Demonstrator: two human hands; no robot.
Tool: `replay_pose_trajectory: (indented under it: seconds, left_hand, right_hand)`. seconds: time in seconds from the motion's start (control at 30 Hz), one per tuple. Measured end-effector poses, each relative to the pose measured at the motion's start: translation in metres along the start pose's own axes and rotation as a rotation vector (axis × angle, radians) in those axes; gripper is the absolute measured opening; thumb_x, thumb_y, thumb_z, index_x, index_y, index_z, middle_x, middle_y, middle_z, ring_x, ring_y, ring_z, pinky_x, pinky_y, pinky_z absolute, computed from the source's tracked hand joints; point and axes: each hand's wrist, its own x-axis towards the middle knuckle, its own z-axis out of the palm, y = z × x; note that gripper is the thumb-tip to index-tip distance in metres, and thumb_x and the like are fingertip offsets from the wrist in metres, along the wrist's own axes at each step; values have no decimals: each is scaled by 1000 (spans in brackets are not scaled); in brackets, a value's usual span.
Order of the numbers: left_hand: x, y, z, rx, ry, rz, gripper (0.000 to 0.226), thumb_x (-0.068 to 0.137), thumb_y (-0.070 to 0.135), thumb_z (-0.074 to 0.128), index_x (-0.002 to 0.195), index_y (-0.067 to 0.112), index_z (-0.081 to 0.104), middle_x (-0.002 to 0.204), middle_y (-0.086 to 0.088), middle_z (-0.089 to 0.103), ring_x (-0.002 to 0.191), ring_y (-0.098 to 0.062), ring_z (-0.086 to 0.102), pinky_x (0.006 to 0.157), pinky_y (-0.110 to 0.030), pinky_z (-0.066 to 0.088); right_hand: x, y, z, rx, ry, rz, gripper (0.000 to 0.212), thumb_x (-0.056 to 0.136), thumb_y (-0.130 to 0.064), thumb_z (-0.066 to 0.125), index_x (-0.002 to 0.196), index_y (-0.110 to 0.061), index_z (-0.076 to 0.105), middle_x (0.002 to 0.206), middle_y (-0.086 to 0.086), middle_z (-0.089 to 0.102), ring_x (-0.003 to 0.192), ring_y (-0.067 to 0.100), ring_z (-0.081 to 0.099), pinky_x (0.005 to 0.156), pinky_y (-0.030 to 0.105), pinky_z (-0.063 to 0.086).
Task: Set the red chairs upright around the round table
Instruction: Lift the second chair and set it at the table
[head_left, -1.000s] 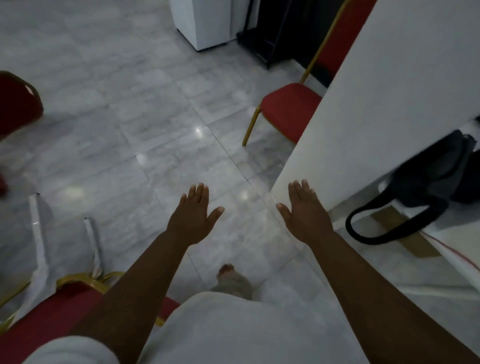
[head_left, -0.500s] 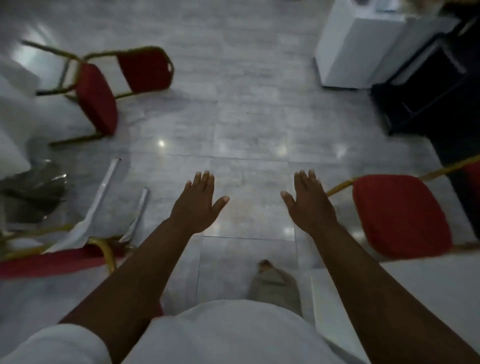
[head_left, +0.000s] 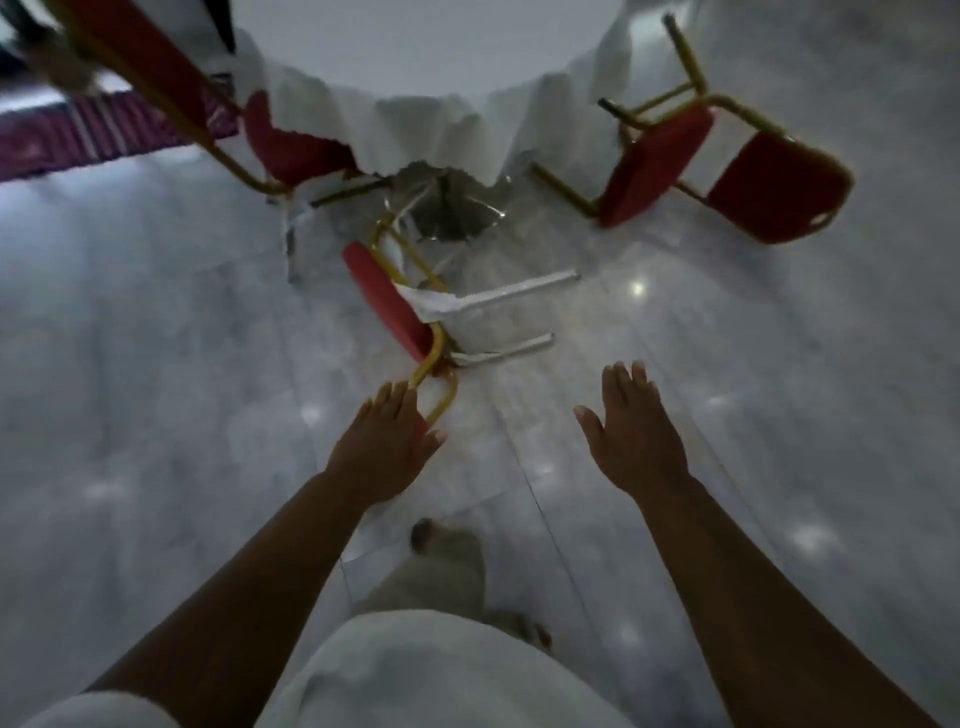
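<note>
The round table (head_left: 431, 47) with a white cloth stands at the top centre. A red chair with a gold frame (head_left: 387, 301) lies on its side on the floor before it, two wrapped legs pointing right. My left hand (head_left: 382, 441) is open, fingertips at the gold frame loop of this chair's back; whether it touches is unclear. My right hand (head_left: 636, 431) hovers open over bare floor to the right. A second red chair (head_left: 722, 161) lies tipped at the upper right. A third red chair (head_left: 280, 145) stands at the table's left, partly under the cloth.
The grey marble floor (head_left: 156, 364) spreads to the left and right. The table's metal base (head_left: 452, 208) shows under the cloth. A purple patterned rug (head_left: 88, 130) lies at the upper left. My foot (head_left: 441, 561) is on the floor below my hands.
My view has swung round to face the round table. The chair lying on its side is now straight ahead, and my left hand has come up to its frame. Both hands stay open.
</note>
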Motion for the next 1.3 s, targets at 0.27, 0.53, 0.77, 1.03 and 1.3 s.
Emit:
replay_pose_trajectory:
  seconds: [0.27,0.53,0.77,1.03,1.3]
  left_hand:
    - [-9,-129,16,-217,55,-291,86,91,66,24,151,8,4,161,-11,2,148,-25,-2,118,-40,5]
    - [-39,-214,64,-413,90,-567,96,80,76,14,151,12,4,161,-8,1,148,-22,-4,118,-37,6]
    - [-32,-260,168,-493,-11,-758,92,89,62,42,151,7,2,161,-12,1,148,-26,-3,120,-39,6]
    - [35,-335,311,-537,-109,-780,99,82,46,67,150,6,8,160,-15,11,148,-27,8,119,-38,12]
    - [61,-396,399,-634,-174,-897,73,77,20,76,141,14,40,135,-17,54,121,-35,52,100,-47,44]
  right_hand:
    - [123,-154,29,-64,-184,-377,69,97,-49,29,149,-6,18,159,13,17,149,25,2,120,37,6]
    - [180,-277,96,-144,-426,-647,67,97,-48,34,150,-11,17,160,9,15,149,21,3,118,38,14]
    - [216,-335,238,-333,-654,-955,69,96,-44,42,150,-9,17,159,11,18,148,23,5,118,35,11]
    - [232,-342,409,-414,-822,-1008,70,90,-38,59,147,-13,28,155,9,31,142,29,29,109,44,33]
    - [239,-329,489,-433,-680,-1174,34,87,-26,63,120,-18,58,97,11,69,82,32,64,74,40,52]
